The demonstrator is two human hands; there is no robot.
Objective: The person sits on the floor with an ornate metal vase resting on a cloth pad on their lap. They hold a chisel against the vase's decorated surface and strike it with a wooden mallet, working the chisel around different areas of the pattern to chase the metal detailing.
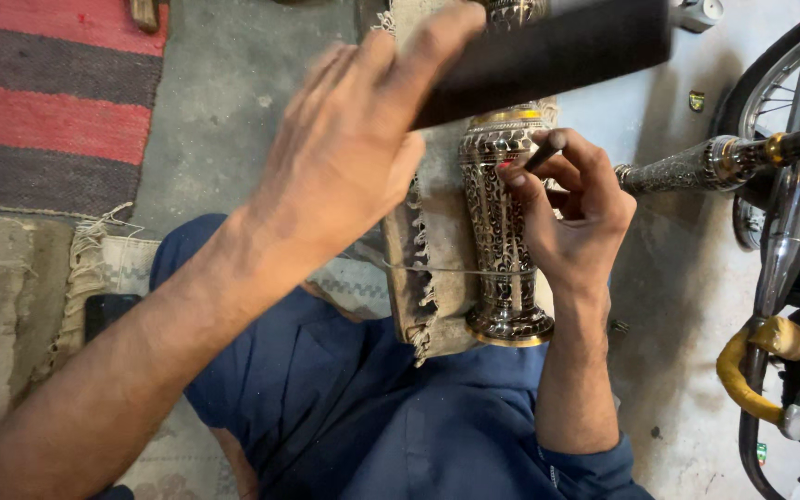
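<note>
My left hand [354, 139] is raised and grips a thick black bar-shaped tool [548, 51] that reaches to the upper right, above the work. Below it an ornate engraved metal vase [502, 241] with gold rims lies on a folded fringed cloth [437, 278] in front of my lap. Against the vase's upper part, my right hand [571, 213] pinches a thin dark chisel [543, 155], tip on the engraved surface. Blue trousers cover my legs at the bottom.
A red and grey striped rug [48, 102] lies at the upper left, a pale fringed mat [11, 306] below it. A second engraved metal piece [696, 165] and a motorcycle wheel and frame [789, 185] stand at the right on the concrete floor.
</note>
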